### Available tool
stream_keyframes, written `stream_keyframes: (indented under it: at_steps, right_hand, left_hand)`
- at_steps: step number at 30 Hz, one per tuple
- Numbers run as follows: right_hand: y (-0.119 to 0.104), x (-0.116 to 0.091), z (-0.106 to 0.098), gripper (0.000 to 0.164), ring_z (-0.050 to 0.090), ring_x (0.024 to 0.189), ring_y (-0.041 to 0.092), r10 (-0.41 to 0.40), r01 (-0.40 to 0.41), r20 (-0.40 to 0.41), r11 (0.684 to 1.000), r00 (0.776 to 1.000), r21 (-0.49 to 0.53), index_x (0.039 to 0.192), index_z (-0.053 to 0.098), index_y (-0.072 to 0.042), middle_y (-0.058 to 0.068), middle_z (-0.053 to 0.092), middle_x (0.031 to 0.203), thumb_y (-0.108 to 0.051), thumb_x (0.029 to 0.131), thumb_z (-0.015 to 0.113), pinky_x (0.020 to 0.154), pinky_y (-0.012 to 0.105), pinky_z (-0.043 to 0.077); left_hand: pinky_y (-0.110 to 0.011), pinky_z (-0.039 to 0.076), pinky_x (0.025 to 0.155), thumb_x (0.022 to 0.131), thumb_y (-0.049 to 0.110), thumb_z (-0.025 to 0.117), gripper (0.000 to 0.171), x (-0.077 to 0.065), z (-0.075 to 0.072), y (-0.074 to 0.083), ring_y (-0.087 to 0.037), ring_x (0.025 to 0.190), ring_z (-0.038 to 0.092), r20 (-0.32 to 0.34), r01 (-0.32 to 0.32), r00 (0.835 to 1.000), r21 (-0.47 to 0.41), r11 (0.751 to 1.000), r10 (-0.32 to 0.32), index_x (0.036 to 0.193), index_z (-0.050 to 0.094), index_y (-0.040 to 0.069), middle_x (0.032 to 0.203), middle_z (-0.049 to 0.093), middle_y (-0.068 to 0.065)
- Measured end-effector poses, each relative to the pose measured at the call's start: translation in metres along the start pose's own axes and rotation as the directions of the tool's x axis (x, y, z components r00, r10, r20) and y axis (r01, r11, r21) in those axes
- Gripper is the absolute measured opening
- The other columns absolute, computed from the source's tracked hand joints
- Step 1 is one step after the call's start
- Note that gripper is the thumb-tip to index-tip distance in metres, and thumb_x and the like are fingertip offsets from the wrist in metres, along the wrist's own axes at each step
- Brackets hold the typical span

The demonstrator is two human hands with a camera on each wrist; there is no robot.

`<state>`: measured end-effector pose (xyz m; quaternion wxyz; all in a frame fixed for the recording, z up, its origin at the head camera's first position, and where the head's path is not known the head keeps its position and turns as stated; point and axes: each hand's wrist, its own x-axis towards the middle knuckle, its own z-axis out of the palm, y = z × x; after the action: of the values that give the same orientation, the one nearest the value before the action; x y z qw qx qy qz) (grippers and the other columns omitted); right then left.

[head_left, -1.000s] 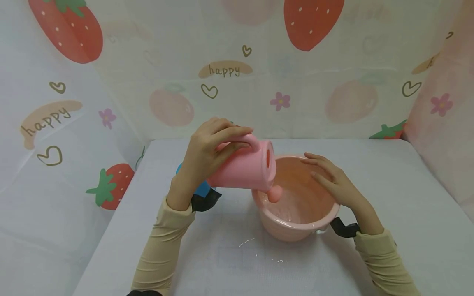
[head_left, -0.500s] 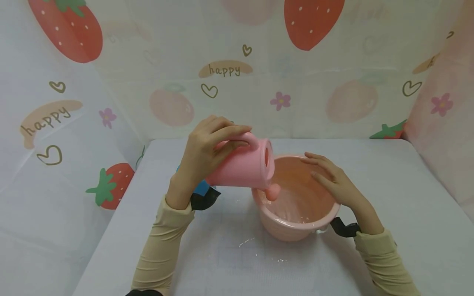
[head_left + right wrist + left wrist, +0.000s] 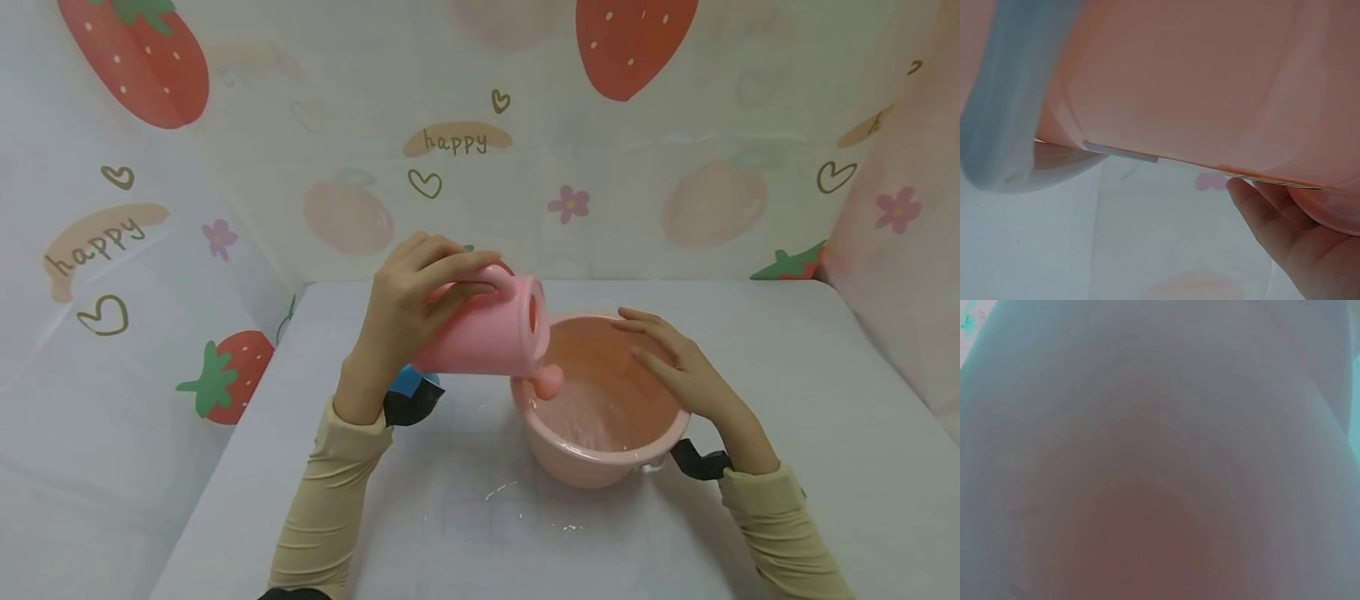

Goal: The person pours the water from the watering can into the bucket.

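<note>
In the head view my left hand (image 3: 405, 304) grips the handle of a pink watering can (image 3: 480, 337), tipped onto its side with its mouth facing right. Its round spout head (image 3: 548, 382) hangs over the left rim of a pink bucket (image 3: 577, 467). Rippled water (image 3: 600, 425) shows at the bucket's bottom. My right hand (image 3: 675, 367) rests on the bucket's right rim, fingers extended along the rim and thumb over the inside. A blurred, close surface (image 3: 1147, 450) fills the left wrist view. The right wrist view shows the bucket wall (image 3: 1197, 81) and fingers (image 3: 1260, 212) at its edge.
Wet drops (image 3: 501, 490) lie on the white tabletop (image 3: 450, 542) in front of the bucket. A blue thing (image 3: 408, 381) shows partly behind my left wrist. A strawberry-printed curtain (image 3: 630, 142) stands at the back and sides.
My left hand and the watering can have shifted slightly left and up, and the spout head moved with them. The ripples in the bucket differ. My right hand has stayed on the rim.
</note>
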<state>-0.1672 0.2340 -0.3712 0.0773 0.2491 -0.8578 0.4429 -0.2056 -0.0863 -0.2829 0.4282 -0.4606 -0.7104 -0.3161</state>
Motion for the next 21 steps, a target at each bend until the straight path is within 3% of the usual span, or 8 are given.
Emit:
stream_keyframes:
  at_steps: [12,21]
  right_hand:
    - [-0.001,0.000,-0.001,0.037,0.028,0.133,0.041,0.001,-0.001,0.002,1.000,1.000,0.006,0.128,0.050,0.002,0.022,0.037,0.141,0.003,0.091,0.051,0.103,0.062,0.023]
    - [-0.001,0.000,0.000,0.037,0.028,0.133,0.040,0.004,-0.004,-0.003,1.000,1.000,-0.002,0.128,0.050,0.001,0.022,0.038,0.141,0.003,0.091,0.051,0.103,0.062,0.023]
  left_hand:
    - [-0.028,0.042,0.070,0.076,0.010,0.076,0.028,-0.011,-0.001,-0.004,-0.017,0.078,0.053,-0.068,0.049,0.996,-0.049,0.998,-0.053,0.104,0.070,0.010,0.082,0.063,-0.005]
    - [-0.029,0.043,0.073,0.084,0.025,0.068,0.027,-0.021,0.000,-0.008,-0.020,0.080,0.054,-0.167,0.060,0.983,-0.109,0.992,-0.078,0.101,0.070,0.006,0.083,0.063,-0.009]
